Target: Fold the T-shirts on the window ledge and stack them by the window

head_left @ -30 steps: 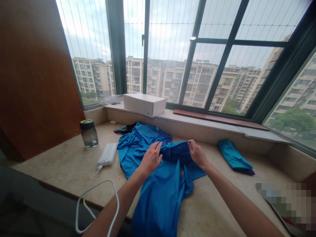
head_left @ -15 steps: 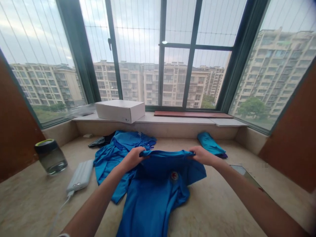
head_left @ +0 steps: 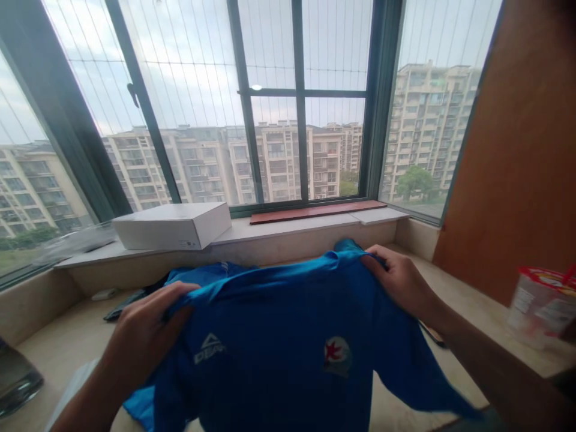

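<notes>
A blue T-shirt (head_left: 279, 342) hangs stretched between my two hands, its chest turned towards me with a white logo on the left and a round badge with a red figure on the right. My left hand (head_left: 155, 318) grips the top edge near one shoulder. At the other shoulder, the fingers of my right hand (head_left: 398, 279) are closed on the cloth. One sleeve spreads out below my right forearm. Behind the shirt lies more blue clothing (head_left: 202, 274), mostly hidden, and the tip of a folded blue garment (head_left: 347, 245) shows past the top edge.
On the window ledge stand a white box (head_left: 157, 225) and a reddish board (head_left: 315, 211). A drink cup with a red lid (head_left: 542, 306) is at the right. A dark bottle (head_left: 18, 378) and part of a white power bank (head_left: 74, 390) show at lower left.
The T-shirt has been lifted and pulled wider, so its chest now faces me. My hands are farther apart. The view has turned right, bringing the drink cup in.
</notes>
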`<move>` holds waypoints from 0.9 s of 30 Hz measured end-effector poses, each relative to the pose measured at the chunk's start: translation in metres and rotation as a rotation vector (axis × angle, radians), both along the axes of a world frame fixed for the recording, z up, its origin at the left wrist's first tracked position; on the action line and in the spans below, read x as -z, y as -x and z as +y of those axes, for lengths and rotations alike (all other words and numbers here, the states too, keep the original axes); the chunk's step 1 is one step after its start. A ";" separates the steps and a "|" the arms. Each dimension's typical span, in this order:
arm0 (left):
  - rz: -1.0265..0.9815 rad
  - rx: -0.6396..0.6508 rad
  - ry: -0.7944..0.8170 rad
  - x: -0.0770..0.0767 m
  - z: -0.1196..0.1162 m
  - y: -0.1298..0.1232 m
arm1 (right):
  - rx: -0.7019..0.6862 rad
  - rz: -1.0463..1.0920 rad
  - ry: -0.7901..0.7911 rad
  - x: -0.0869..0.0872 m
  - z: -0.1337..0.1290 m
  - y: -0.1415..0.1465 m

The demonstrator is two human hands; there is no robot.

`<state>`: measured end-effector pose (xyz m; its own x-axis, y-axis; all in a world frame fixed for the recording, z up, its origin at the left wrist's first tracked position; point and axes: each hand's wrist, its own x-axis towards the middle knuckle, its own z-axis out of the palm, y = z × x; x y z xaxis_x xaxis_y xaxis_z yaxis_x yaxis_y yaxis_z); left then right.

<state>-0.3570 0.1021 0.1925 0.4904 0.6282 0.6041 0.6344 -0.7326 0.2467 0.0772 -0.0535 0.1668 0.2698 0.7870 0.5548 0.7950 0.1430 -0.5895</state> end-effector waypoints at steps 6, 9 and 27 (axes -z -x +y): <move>0.371 -0.335 0.067 -0.022 0.087 -0.085 | 0.126 -0.403 0.283 -0.034 0.133 -0.032; 0.437 -0.403 0.143 0.012 0.120 -0.118 | 0.158 -0.408 0.350 -0.012 0.177 -0.022; 0.526 -0.097 0.391 0.211 0.145 -0.111 | 0.027 -0.263 0.571 0.188 0.112 -0.049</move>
